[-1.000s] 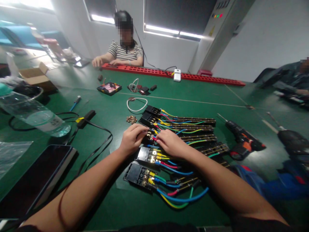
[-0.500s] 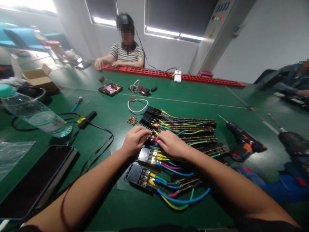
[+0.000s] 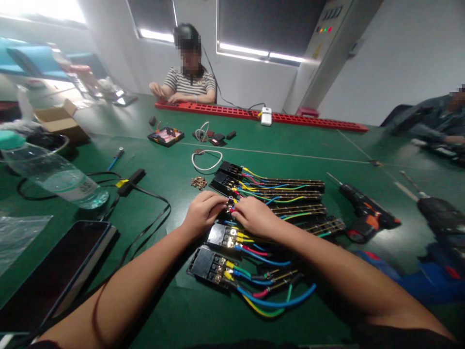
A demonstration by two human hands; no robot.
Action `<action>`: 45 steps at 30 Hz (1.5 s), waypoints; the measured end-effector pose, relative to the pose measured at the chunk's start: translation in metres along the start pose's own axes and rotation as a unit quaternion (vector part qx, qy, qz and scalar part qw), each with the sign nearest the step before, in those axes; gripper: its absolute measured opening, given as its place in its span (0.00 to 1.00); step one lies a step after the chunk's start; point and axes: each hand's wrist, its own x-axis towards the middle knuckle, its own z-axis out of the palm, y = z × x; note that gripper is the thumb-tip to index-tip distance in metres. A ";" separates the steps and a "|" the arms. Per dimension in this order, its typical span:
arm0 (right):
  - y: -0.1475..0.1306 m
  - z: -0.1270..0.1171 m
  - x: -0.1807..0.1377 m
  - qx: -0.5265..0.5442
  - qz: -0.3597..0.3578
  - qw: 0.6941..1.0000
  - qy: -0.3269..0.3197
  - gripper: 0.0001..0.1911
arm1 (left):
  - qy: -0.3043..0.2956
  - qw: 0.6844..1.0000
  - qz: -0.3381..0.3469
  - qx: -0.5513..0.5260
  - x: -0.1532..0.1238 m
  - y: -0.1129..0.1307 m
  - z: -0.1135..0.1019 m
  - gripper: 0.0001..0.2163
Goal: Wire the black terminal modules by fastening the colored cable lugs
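My left hand [image 3: 200, 212] is closed in a pinch at the terminals of the middle black terminal block; whatever sits in its fingertips is too small to make out. Opposite it, my right hand [image 3: 255, 216] has its fingers pressed together on a red-sleeved wire lug [image 3: 232, 210] at the same block. Most of that block is covered by my hands. Two wired blocks [image 3: 221, 183] lie beyond it, and two more [image 3: 205, 263] lie nearer me. Yellow, red, blue and green wires run right from them to brass-coloured bars [image 3: 298, 209]. Small brass screws [image 3: 198, 182] are piled beyond my left hand.
A black-and-orange drill [image 3: 366, 213] lies to the right, with a blue power tool [image 3: 425, 276] nearer me. On the left are a phone [image 3: 54, 271], a bottle [image 3: 69, 182] and a black cable [image 3: 160, 196]. Across the table, a person works at a long red rail [image 3: 319, 121].
My hands stay at the middle block with barely any shift. Across the table, the other person's hand has lifted and moved inward along the red rail.
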 end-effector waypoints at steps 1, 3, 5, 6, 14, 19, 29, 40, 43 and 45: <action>0.000 0.000 0.000 0.002 0.000 1.000 0.001 0.16 | -0.002 1.000 0.000 0.001 0.000 0.000 0.000 0.07; 0.000 -0.001 0.000 0.007 0.001 1.000 0.002 0.15 | -0.007 1.000 0.001 0.001 -0.001 -0.001 0.000 0.08; -0.001 -0.002 0.000 0.012 0.002 1.000 0.001 0.15 | -0.010 1.000 0.001 0.001 -0.001 -0.002 0.001 0.08; -0.001 -0.003 0.000 0.012 0.002 1.000 0.001 0.15 | -0.011 1.000 0.001 0.001 -0.001 -0.003 0.001 0.08; -0.002 -0.006 0.003 0.008 -0.018 1.000 -0.016 0.17 | -0.014 1.000 0.008 -0.001 -0.001 -0.004 0.000 0.08; -0.002 -0.002 0.003 0.011 -0.008 1.000 0.003 0.15 | -0.022 1.000 0.002 -0.003 -0.001 -0.003 -0.001 0.08; -0.003 -0.005 0.004 0.066 0.027 0.997 0.015 0.12 | -0.016 1.000 0.022 -0.001 -0.001 -0.006 0.001 0.08; -0.001 0.000 0.005 0.073 0.018 0.996 0.037 0.11 | -0.026 0.999 0.038 -0.002 0.000 -0.006 0.000 0.07; 0.000 0.000 0.004 0.079 0.015 0.996 0.040 0.11 | -0.031 0.998 0.048 -0.001 0.001 -0.006 0.000 0.07; 0.000 0.001 0.004 0.083 0.013 0.995 0.045 0.11 | -0.039 0.998 0.048 0.000 0.001 -0.006 0.000 0.07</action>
